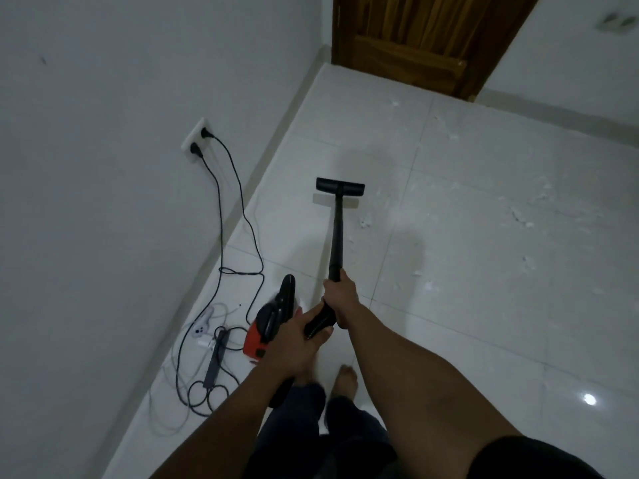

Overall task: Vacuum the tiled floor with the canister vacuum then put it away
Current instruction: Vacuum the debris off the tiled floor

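A black vacuum wand point(335, 233) runs from my hands out to a flat black floor nozzle point(340, 185) resting on the white tiled floor point(484, 305). My right hand point(340, 295) grips the wand's lower end. My left hand point(297, 344) holds the black handle end just behind it. The red and black canister vacuum point(268, 326) sits on the floor to the left of my hands, partly hidden by my left hand. White scraps of debris point(518, 216) lie scattered over the tiles to the right of the nozzle.
Two black plugs sit in a wall socket point(197, 140) on the left wall, and their cords point(238, 216) trail down to a tangle with a power strip point(214, 357). A wooden door point(425, 36) stands at the far end. My bare feet point(345, 376) are below my hands.
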{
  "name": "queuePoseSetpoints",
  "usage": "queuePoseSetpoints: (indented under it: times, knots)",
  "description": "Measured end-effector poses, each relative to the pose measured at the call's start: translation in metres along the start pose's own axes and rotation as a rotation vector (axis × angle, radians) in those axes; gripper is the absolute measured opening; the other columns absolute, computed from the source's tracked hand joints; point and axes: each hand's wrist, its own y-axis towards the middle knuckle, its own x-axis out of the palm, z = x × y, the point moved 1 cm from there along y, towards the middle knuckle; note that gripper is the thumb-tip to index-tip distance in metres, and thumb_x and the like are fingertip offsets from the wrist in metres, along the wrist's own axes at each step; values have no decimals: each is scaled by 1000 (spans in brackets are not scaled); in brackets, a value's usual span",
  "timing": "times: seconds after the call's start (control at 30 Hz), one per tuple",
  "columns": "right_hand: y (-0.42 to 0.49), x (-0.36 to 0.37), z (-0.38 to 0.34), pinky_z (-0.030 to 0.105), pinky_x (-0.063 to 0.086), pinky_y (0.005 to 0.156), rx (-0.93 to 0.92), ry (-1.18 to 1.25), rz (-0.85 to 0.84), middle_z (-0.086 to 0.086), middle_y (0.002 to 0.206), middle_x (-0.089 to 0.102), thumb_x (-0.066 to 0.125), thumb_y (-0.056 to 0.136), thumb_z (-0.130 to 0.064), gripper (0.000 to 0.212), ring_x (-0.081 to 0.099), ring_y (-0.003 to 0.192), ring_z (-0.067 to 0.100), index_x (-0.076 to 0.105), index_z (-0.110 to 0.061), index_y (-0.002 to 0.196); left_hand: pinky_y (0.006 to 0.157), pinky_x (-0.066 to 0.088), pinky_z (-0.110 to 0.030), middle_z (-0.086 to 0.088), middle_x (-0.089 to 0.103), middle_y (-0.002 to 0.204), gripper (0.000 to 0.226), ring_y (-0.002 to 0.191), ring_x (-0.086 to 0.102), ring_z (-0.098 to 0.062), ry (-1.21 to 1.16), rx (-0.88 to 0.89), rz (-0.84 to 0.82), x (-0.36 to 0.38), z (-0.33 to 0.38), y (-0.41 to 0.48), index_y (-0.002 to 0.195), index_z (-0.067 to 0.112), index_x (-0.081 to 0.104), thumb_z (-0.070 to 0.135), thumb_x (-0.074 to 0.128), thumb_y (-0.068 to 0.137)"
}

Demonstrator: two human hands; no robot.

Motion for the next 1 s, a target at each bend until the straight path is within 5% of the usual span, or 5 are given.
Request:
queuePoseSetpoints:
  times: [0.33, 0.53, 0.73, 0.87, 1.0]
  knots:
    - [-100, 33, 103, 32, 51, 60, 27, 82, 86, 12, 106, 64, 48, 96, -16, 50, 62, 81, 25, 44, -21, 146, 49, 48, -25, 6, 60, 66, 52, 54, 54, -9, 8, 3, -113, 6, -73, -114, 147, 32, 47, 26, 63, 98]
    - [-183, 66, 173, 37, 57, 72, 30, 125, 125, 7, 98, 62, 51, 91, -12, 46, 62, 84, 25, 50, -17, 137, 50, 51, -32, 1, 62, 70, 35, 56, 55, -10, 56, 34, -206, 1, -127, -198, 131, 38, 59, 30, 62, 98]
    - [-252, 87, 235, 30, 50, 57, 120, 167, 132, 8, 85, 59, 45, 96, -7, 33, 56, 67, 19, 55, -7, 128, 44, 45, -25, 6, 57, 65, 38, 57, 52, -13, 7, 50, -267, 6, -160, -280, 114, 62, 57, 27, 61, 98]
    - [-276, 90, 262, 27, 46, 50, 181, 172, 126, 9, 77, 53, 46, 96, -1, 9, 52, 60, 18, 51, -6, 102, 46, 42, -30, 0, 55, 66, 34, 61, 49, -20, -27, -12, -273, 15, -182, -305, 122, 52, 60, 29, 62, 98]
    - [-278, 95, 285, 29, 46, 53, 214, 173, 136, 9, 84, 54, 43, 100, -7, 17, 52, 64, 19, 53, -7, 113, 48, 43, -30, 3, 56, 66, 35, 62, 50, -20, -33, -30, -293, 25, -196, -319, 123, 52, 59, 29, 62, 97]
